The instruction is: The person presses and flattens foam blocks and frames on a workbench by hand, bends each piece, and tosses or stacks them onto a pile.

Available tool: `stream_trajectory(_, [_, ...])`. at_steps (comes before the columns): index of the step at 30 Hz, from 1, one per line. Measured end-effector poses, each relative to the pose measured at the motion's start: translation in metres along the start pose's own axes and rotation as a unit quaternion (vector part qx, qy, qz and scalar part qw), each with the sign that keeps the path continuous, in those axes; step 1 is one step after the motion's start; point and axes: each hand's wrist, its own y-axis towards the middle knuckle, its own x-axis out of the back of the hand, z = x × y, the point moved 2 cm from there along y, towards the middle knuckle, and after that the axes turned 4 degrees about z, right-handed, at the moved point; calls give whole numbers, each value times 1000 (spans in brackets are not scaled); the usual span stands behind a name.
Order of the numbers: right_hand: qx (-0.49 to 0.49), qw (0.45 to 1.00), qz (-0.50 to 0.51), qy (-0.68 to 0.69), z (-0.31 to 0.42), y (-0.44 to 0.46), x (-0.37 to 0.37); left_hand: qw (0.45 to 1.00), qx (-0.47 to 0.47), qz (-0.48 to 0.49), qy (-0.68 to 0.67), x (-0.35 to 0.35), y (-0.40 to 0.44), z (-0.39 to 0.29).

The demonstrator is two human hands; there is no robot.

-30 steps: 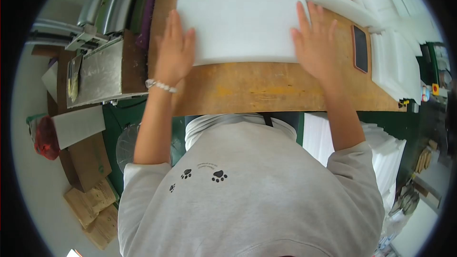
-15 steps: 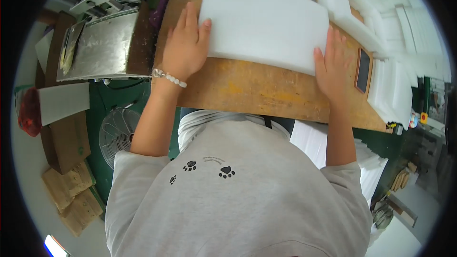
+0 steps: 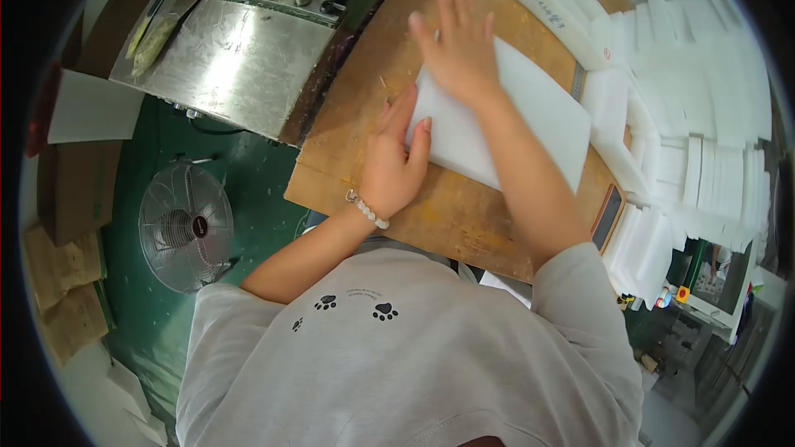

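Note:
A thick white foam slab [image 3: 538, 108] lies on the wooden table [image 3: 447, 223] in front of me. My left hand [image 3: 396, 157], with a beaded bracelet on the wrist, rests against the slab's left edge, thumb apart from the fingers. Across the slab reaches my right arm. My right hand [image 3: 460, 54] is over its far left corner with the fingers spread, slightly smeared by motion. Whether the right palm presses on the foam I cannot tell. Neither hand grips anything.
A metal machine [image 3: 240, 50] stands left of the table, and a fan [image 3: 186, 223] is on the green floor. To the right are a white foam frame [image 3: 617, 120], stacked foam pieces [image 3: 704, 174] and a phone-like dark object [image 3: 609, 219]. A foam piece with handwriting [image 3: 546, 8] lies at the back.
My right hand has left the slab's right edge and crossed to its far left corner. My left hand stays at the left edge. The view has turned, and the slab appears rotated.

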Motion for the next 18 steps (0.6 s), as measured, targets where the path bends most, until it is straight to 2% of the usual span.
stream_trajectory(2, [-56,997,2,-50,-17,32,9,999,-27,2,29,1,0,-3])
stream_trajectory(3, [-98,995,8,-30,-23,43,8,999,-27,6,32,3,3,-9])
stream_trajectory(4, [-142,990,9,-10,-30,52,9,988,-83,13,129,7,9,-19])
stream_trajectory(5, [-149,989,1,-6,-38,60,6,964,-143,21,223,11,18,-31])
stream_trajectory(7, [-55,995,-47,63,-50,66,-1,881,-265,43,390,8,31,-46])
stream_trajectory(9, [-27,989,-24,143,-53,62,9,865,-267,73,418,-7,39,-43])
stream_trajectory(10, [-41,989,-31,140,-60,56,9,849,-259,86,452,-16,42,-42])
stream_trajectory(12, [1,990,-48,135,-77,45,16,807,-250,109,523,-30,52,-40])
stream_trajectory(14, [56,990,-127,40,-123,27,12,800,-265,123,523,-32,56,-37])
stream_trajectory(15, [42,990,-132,41,-136,11,22,799,-263,126,525,-30,57,-33])
stream_trajectory(17, [-72,994,-31,81,-162,-20,42,798,-258,124,531,-28,56,-26])
stream_trajectory(18, [-80,995,-13,64,-181,-35,51,795,-263,130,531,-29,55,-25])
